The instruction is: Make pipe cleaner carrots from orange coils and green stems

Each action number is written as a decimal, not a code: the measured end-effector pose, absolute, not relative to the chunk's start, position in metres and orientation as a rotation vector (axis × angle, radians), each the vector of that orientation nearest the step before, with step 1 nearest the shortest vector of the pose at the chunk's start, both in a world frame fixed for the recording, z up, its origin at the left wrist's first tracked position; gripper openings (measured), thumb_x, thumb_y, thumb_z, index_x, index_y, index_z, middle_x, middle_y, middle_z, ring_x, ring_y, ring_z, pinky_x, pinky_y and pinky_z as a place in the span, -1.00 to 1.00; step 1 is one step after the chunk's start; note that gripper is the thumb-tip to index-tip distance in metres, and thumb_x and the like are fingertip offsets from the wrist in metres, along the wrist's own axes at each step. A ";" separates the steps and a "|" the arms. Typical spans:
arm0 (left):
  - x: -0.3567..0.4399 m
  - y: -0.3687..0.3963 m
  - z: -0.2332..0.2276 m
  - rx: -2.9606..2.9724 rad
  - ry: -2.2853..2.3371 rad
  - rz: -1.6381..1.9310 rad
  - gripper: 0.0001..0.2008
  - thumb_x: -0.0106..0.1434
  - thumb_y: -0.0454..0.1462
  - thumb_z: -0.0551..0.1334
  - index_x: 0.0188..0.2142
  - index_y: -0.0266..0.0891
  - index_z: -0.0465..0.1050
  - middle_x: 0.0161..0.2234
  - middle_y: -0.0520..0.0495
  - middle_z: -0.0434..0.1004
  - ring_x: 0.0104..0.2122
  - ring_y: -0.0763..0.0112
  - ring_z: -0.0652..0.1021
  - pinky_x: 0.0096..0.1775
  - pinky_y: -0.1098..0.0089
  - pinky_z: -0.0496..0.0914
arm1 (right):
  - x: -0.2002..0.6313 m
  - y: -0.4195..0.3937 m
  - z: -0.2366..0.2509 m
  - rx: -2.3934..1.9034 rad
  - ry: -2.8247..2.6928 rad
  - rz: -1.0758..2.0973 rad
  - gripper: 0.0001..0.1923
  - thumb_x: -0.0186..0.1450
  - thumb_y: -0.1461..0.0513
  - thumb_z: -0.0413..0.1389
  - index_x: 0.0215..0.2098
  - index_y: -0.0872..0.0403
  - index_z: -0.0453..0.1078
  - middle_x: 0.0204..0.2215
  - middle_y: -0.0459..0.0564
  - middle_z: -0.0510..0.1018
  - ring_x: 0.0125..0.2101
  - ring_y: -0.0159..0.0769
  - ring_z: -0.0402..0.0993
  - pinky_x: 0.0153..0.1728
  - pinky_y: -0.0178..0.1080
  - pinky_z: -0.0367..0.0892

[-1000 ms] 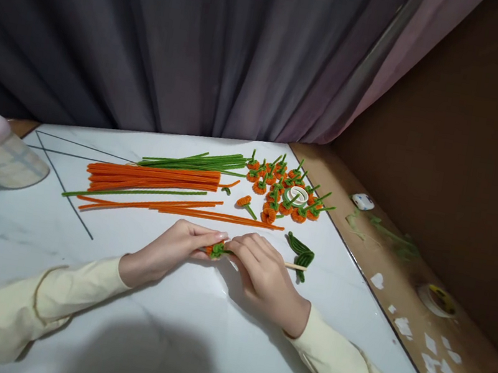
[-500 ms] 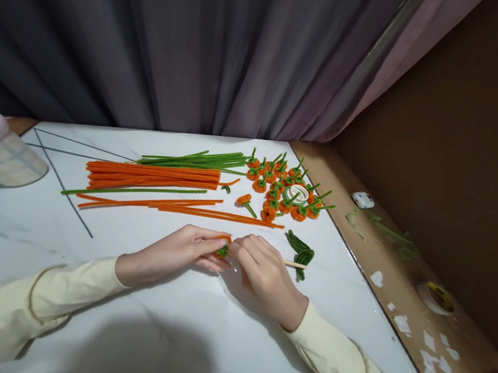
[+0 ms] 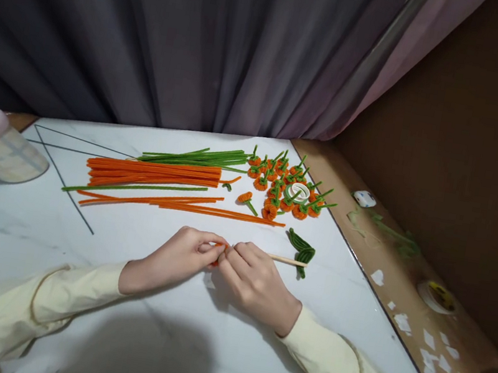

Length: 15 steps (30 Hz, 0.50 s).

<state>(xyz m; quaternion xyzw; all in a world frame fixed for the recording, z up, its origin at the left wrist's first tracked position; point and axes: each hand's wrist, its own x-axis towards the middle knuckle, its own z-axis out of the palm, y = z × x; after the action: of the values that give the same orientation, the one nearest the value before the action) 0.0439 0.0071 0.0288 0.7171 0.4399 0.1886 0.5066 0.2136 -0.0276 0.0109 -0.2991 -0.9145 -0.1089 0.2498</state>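
Observation:
My left hand [image 3: 185,258] has thumb and fingers closed on a small orange and green pipe-cleaner pumpkin [image 3: 214,263], mostly covered by the fingers. Pressed against its right side, my right hand [image 3: 256,279] pinches at the same piece with curled fingers. A thin wooden stick [image 3: 287,260] shows beyond the right hand, its left end hidden; its right end crosses dark green pipe-cleaner leaves [image 3: 301,245]. Farther back lies a single orange pumpkin with a green stem [image 3: 245,198].
Orange pipe cleaners [image 3: 151,175] and green ones [image 3: 197,156] lie in bundles at the back. Several finished pumpkins [image 3: 299,211] cluster around a white tape roll [image 3: 298,192]. A tumbler [image 3: 1,141] stands at left. Paper scraps [image 3: 403,324] lie beyond the table's right edge.
My right hand has shifted slightly left, closer against the left hand. The pumpkin's green part, visible before, is now mostly covered by fingers. More of the wooden stick shows.

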 end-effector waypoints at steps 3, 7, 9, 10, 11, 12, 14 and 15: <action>0.042 0.009 0.023 1.606 0.992 0.469 -0.71 0.23 -0.23 0.10 -0.17 -0.27 0.53 -0.38 -0.06 0.56 -0.37 0.33 0.54 -0.35 0.43 0.43 | 0.216 -0.026 0.011 -0.876 -2.429 -0.171 -0.70 0.32 0.44 -0.19 -0.44 0.16 0.30 -0.55 0.02 0.36 -0.50 -0.26 0.20 -0.47 -0.24 0.12; 0.040 0.012 0.016 1.415 0.823 0.463 -0.60 0.27 -0.14 0.12 0.05 -0.27 0.36 -0.33 -0.09 0.53 -0.36 0.36 0.52 -0.35 0.40 0.45 | 0.222 -0.023 0.010 -1.055 -2.154 0.286 -0.78 0.27 0.44 -0.16 -0.36 0.12 0.28 -0.49 0.01 0.40 -0.46 -0.29 0.29 -0.45 -0.29 0.20; 0.040 0.014 0.012 1.436 0.760 0.476 -0.57 0.28 -0.14 0.13 0.10 -0.23 0.30 -0.31 -0.09 0.51 -0.38 0.40 0.50 -0.39 0.43 0.43 | 0.223 -0.022 0.011 -1.111 -2.012 0.461 -0.82 0.27 0.41 -0.11 -0.36 0.10 0.28 -0.48 -0.02 0.42 -0.47 -0.33 0.32 -0.44 -0.32 0.22; 0.040 0.015 0.011 1.452 0.746 0.490 -0.58 0.29 -0.14 0.12 0.11 -0.21 0.29 -0.27 -0.10 0.51 -0.37 0.41 0.49 -0.37 0.44 0.42 | 0.223 -0.022 0.012 -1.145 -1.956 0.530 -0.84 0.27 0.40 -0.09 -0.37 0.09 0.28 -0.48 -0.04 0.42 -0.49 -0.35 0.32 -0.45 -0.34 0.22; 0.039 0.016 0.009 1.459 0.738 0.506 -0.59 0.30 -0.15 0.11 0.10 -0.20 0.29 -0.23 -0.11 0.50 -0.35 0.41 0.49 -0.35 0.43 0.42 | 0.222 -0.022 0.013 -1.180 -1.910 0.592 -0.85 0.27 0.38 -0.07 -0.39 0.08 0.28 -0.50 -0.06 0.43 -0.51 -0.37 0.32 -0.47 -0.35 0.22; 0.039 0.017 0.008 1.456 0.726 0.521 -0.61 0.31 -0.15 0.10 0.09 -0.19 0.30 -0.20 -0.12 0.49 -0.33 0.41 0.49 -0.31 0.42 0.42 | 0.222 -0.022 0.015 -1.213 -1.871 0.649 -0.86 0.27 0.37 -0.05 -0.41 0.08 0.29 -0.51 -0.07 0.44 -0.52 -0.38 0.32 -0.47 -0.35 0.22; 0.038 0.019 0.006 1.424 0.681 0.548 -0.64 0.30 -0.17 0.12 0.05 -0.20 0.33 -0.16 -0.12 0.47 -0.32 0.43 0.49 -0.24 0.38 0.42 | 0.221 -0.022 0.017 -1.272 -1.805 0.740 -0.87 0.27 0.35 -0.02 -0.42 0.08 0.30 -0.52 -0.09 0.45 -0.53 -0.38 0.34 -0.47 -0.36 0.23; 0.038 0.020 0.005 1.394 0.651 0.560 -0.66 0.29 -0.18 0.14 0.03 -0.20 0.34 -0.17 -0.12 0.47 -0.34 0.44 0.49 -0.24 0.38 0.42 | 0.221 -0.022 0.018 -1.291 -1.779 0.769 -0.87 0.28 0.34 -0.02 -0.41 0.08 0.31 -0.52 -0.09 0.46 -0.52 -0.38 0.35 -0.47 -0.36 0.24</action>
<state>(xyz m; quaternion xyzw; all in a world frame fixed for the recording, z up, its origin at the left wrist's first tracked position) 0.0376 0.0195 0.0046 0.6217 0.2905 0.2498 0.6832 0.2213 -0.0223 0.0181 -0.5092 -0.7016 0.3034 0.3955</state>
